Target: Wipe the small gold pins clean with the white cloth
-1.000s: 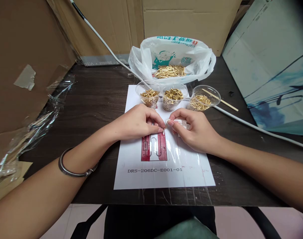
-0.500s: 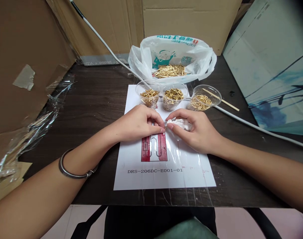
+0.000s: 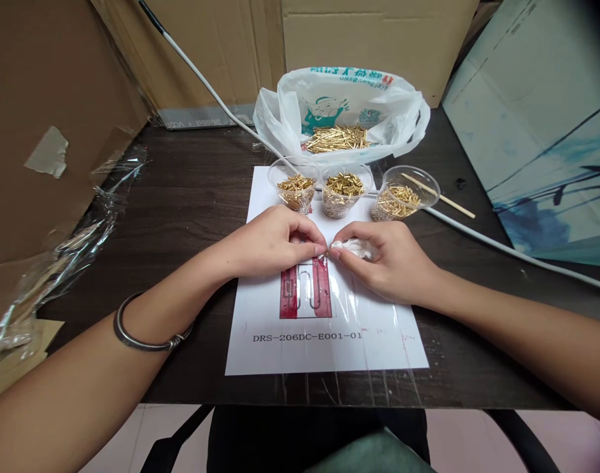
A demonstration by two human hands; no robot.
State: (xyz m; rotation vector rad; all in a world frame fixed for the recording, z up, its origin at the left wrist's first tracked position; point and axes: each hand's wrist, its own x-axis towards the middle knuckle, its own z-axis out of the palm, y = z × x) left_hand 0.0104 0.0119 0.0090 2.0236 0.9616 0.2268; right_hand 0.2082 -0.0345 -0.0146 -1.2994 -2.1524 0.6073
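Over the printed sheet [image 3: 329, 358], my left hand [image 3: 275, 242] pinches a tiny gold-coloured pin [image 3: 326, 254] between thumb and index finger; little of it shows. Facing it, my right hand [image 3: 398, 263] is closed on a crumpled white tissue [image 3: 359, 247]. Its thumb and index fingertips meet close to the pin's end; whether they touch it, I cannot tell. Below my left fingers lies a red-and-white printed picture [image 3: 322, 292] on the sheet. Just beyond my hands stand a left clear cup [image 3: 295, 197], a middle clear cup [image 3: 343, 197] and a right clear cup [image 3: 401, 200], all holding small gold pieces.
A white plastic bag [image 3: 275, 125] with many longer gold pins [image 3: 337, 139] sits behind the cups. A wooden stick [image 3: 455, 205] leans out of the right cup. A white cable [image 3: 507, 244] crosses the dark table [image 3: 192, 184]. Cardboard [image 3: 221, 59] walls the back and left.
My right thumb and index finger have closed together from a gap, right beside the left fingertips. The left hand has barely shifted.
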